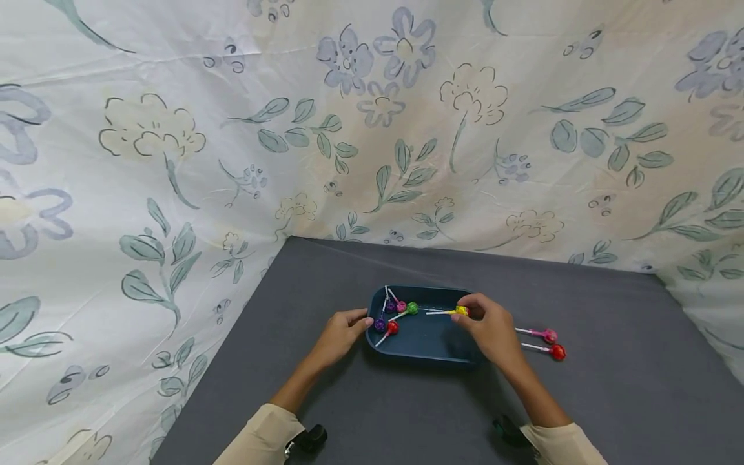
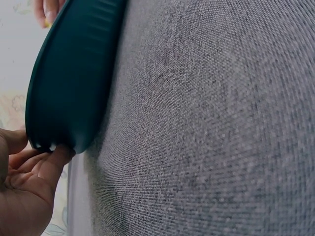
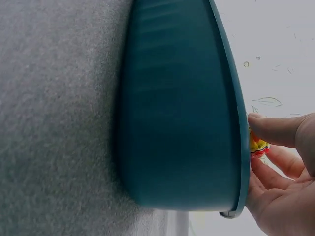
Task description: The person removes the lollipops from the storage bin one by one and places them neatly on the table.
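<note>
A dark blue plastic tray stands on the grey cloth. My left hand grips its left end, thumb at the rim and fingers against the outer wall. Between thumb and fingers, my right hand pinches the yellow head of a lollipop over the tray's right part, its white stick pointing left. In the right wrist view the yellow and red wrapper shows just past the rim. Inside the tray's left part lie a green lollipop, a red one, a pink one and purple ones.
To the right of the tray, a pink lollipop and a red lollipop lie on the grey cloth, sticks pointing left. Behind and to the left hangs a white flower-patterned sheet.
</note>
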{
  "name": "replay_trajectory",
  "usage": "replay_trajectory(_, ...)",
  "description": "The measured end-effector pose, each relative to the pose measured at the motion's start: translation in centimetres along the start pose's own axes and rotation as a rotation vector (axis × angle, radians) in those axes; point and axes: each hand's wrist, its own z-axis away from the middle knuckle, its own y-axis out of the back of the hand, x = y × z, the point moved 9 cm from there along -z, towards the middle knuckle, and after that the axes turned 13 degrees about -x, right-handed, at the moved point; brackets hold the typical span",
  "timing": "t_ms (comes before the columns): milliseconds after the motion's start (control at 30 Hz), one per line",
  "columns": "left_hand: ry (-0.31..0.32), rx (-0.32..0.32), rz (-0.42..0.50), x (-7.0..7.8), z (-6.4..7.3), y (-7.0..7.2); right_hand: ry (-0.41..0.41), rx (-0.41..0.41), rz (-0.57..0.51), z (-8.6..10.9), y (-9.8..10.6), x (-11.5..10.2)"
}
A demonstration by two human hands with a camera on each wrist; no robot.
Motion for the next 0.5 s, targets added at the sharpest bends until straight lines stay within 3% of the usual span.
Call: replay_trajectory(500,0.003,0.004,-0.011,0.0,0.1,-0.1,-0.044,0.021,0.027,1.8,1.7,1.2)
